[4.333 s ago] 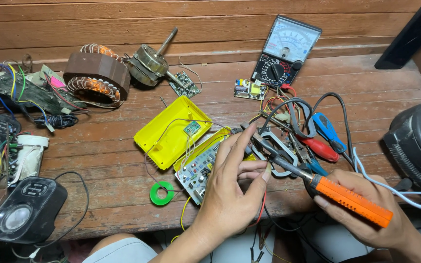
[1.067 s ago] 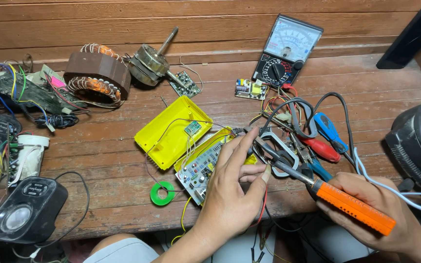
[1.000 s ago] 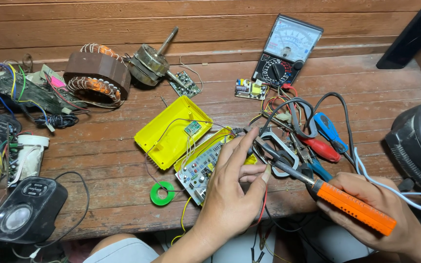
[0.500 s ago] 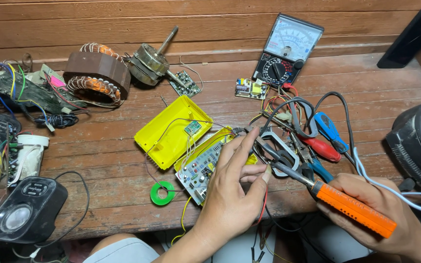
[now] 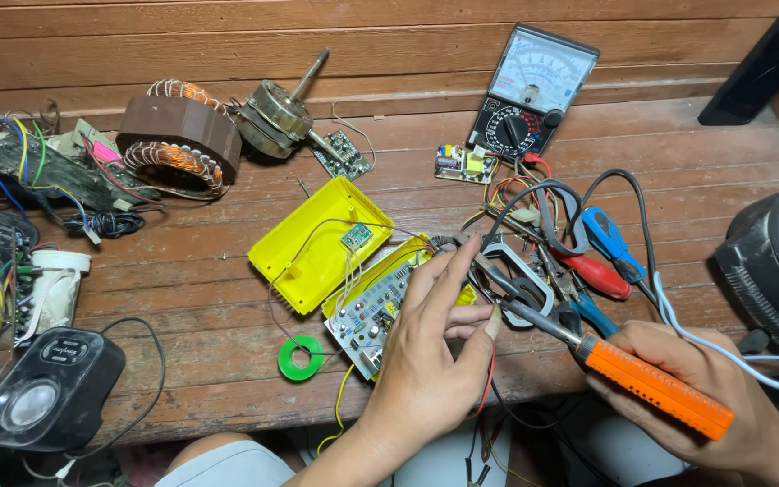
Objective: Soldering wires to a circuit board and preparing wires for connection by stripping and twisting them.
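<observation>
We look down on a bench (image 5: 182,298) of reddish wood planks, w/ a plank wall behind it.

L to R: a black speaker (image 5: 42,392) at the near-left corner, partly cut off by the frame; a white pot (image 5: 51,289) w/ wires behind it; a tangle of wired boards (image 5: 38,167) at far left, too cluttered to sort out. Next, a wound stator (image 5: 178,135) and, touching its R side, a rotor (image 5: 277,113) w/ shaft pointing up-right. Mid-bench: an open yellow case (image 5: 313,248), a green solder reel (image 5: 301,358) just in front of it, and the board (image 5: 367,316) lying in the case's other half.

Our left hand (image 5: 426,361) rests over the board's R end, fingers bent and pinching a thin red wire (image 5: 489,383) against the thumb; where the wire meets the board is hidden by the fingers.

Further R: a meter (image 5: 529,90) leaning at the wall, a small PCB (image 5: 463,164) in front of it, pliers (image 5: 601,261) w/ red and blue grips amid cables. Our right hand (image 5: 705,406) is clamped round the orange iron (image 5: 651,383), tip just beside the left forefinger; whether it touches, we cannot tell. At far R, a black housing (image 5: 773,266), cut off by the frame edge.
</observation>
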